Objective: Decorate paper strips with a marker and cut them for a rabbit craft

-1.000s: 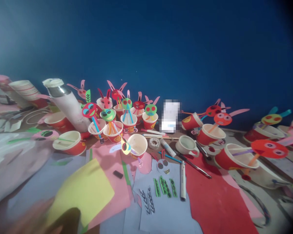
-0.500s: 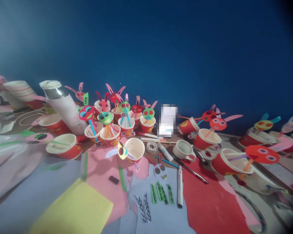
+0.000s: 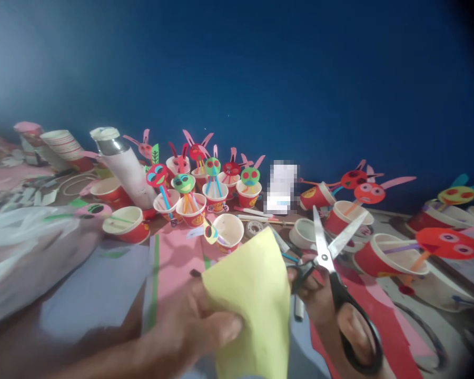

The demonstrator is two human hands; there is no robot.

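Note:
My left hand [image 3: 205, 316] is closed on a sheet of yellow paper [image 3: 256, 300], the thumb lying on its near face and the other fingers behind. The paper stands up in front of the table. In my right hand [image 3: 319, 295] is a pair of black-handled scissors [image 3: 324, 257], fingers through the loops. The blades are spread apart and point up, to the right of the paper and not touching it. Behind the paper's top edge stands a paper cup [image 3: 229, 232] with a small yellow face figure [image 3: 210, 231] at its side.
Several red cups with paper rabbit faces, such as one green face [image 3: 184, 183], line the back. A pinkish-white flask [image 3: 128, 171] stands left of them. A tape roll [image 3: 255, 228], a mug [image 3: 302, 233] and a marker [image 3: 299, 308] lie near my hands. A plastic bag [image 3: 31, 247] is at left.
Both hands have come into view. The yellow sheet has left the table's left front and is now lifted in my left hand. Scissors have appeared in my right hand. The view has shifted slightly.

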